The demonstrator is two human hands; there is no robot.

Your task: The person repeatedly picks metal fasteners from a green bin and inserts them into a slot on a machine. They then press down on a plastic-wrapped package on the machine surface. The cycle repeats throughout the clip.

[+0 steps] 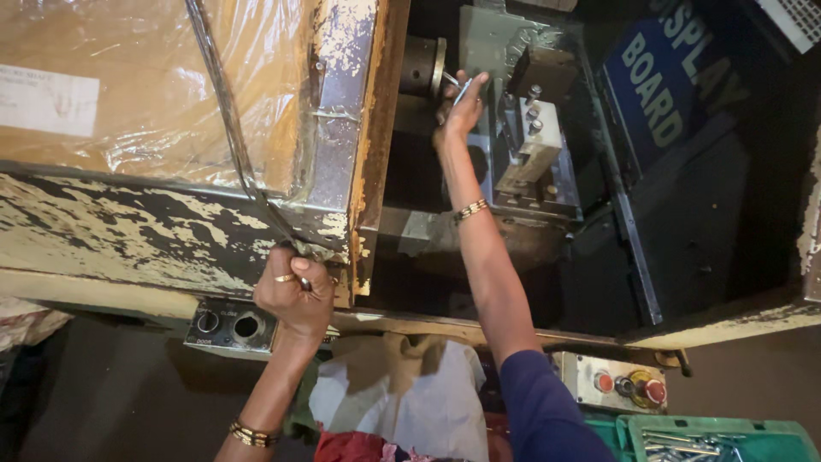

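My left hand (295, 295), with a ring and bangles, grips the lower corner of a sliding machine door (342, 128) of worn, flaking metal. My right hand (460, 107) reaches deep into the machine and pinches a small shiny metal piece (462, 88) right beside the dark round chuck (421, 66). A grey tool block (532, 137) with bolts stands just right of that hand. A bracelet sits on the right wrist and a blue sleeve covers the upper arm.
A plastic-wrapped panel (128, 94) covers the door's left part. Below the opening are a small knob panel (227, 325) and a button box (629, 385) with red buttons. A green crate (710, 432) of metal parts sits bottom right. A blue sign (676, 85) leans at the back right.
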